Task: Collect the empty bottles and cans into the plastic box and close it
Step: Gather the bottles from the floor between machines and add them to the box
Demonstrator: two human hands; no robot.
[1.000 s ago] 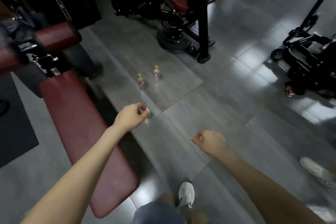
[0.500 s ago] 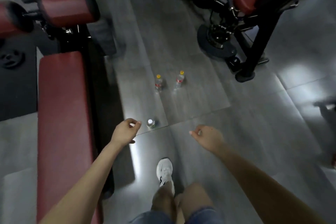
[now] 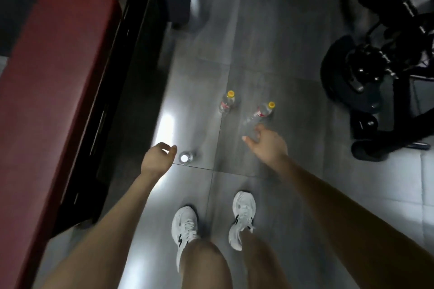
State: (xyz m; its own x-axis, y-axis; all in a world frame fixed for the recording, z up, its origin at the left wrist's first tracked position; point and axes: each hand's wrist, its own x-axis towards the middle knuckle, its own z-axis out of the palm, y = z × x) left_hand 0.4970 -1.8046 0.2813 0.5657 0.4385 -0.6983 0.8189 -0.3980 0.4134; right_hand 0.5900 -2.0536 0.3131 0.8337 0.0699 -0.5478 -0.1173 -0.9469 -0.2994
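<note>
The person stood on a grey tiled floor (image 3: 270, 30), white shoes (image 3: 185, 225) side by side near its close edge. Three clear plastic bottles stood on the tiles ahead of them. The nearest, a white-capped bottle (image 3: 186, 158), was upright toward the left side of the floor, close to the dark base of a red padded bench (image 3: 58, 77). The left hand (image 3: 158, 159) hung just beside that bottle, its fingers loosely curled and holding nothing; whether a fingertip touched the cap was not clear.

Farther out, near the middle of the floor, stood a yellow-capped bottle (image 3: 227, 102) with a red label. A second yellow-capped bottle (image 3: 260, 115) was just to its right and looked tilted in the wide view. The right hand (image 3: 267, 145) reached toward the lower part of this one with relaxed, spread fingers, gripping nothing; blur hid whether it made contact. A black exercise machine (image 3: 366, 77) stood along the right edge of the floor.
</note>
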